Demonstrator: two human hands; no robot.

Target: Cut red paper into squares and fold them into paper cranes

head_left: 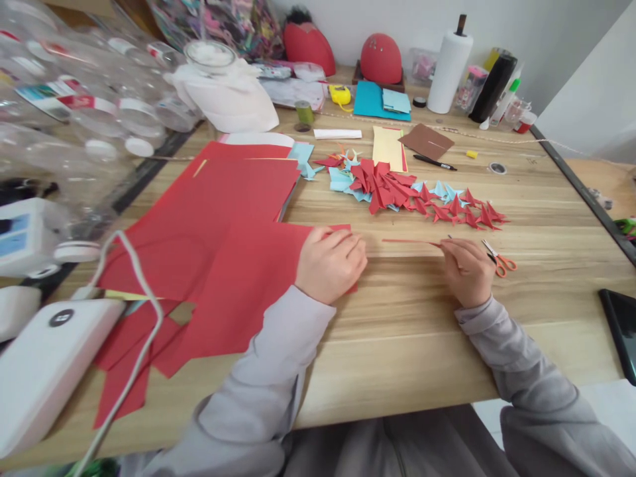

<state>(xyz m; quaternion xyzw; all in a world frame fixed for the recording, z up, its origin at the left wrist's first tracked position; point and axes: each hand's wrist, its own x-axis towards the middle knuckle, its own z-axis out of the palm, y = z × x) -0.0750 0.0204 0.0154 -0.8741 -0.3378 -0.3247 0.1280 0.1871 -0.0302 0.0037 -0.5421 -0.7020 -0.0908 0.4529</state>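
My left hand (331,266) is closed, its fingers curled down on the right end of a large red sheet of paper (248,285). A corner of the sheet shows beyond the knuckles; the fingertips are hidden. My right hand (468,270) pinches a thin red paper strip (410,241) that points left across the bare wood. A small dark tip pokes out above this hand, too small to name. Just right of it lie orange-handled scissors (501,261). Behind both hands sits a row of folded red paper pieces (382,187), with light blue ones among them.
More red sheets (218,199) and red scraps (122,377) lie left. A white power bank (59,364) with a cable (142,271) borders them, near plastic bottles (89,106). A black pen (434,162) and brown paper (426,141) lie behind; a phone (621,328) sits right.
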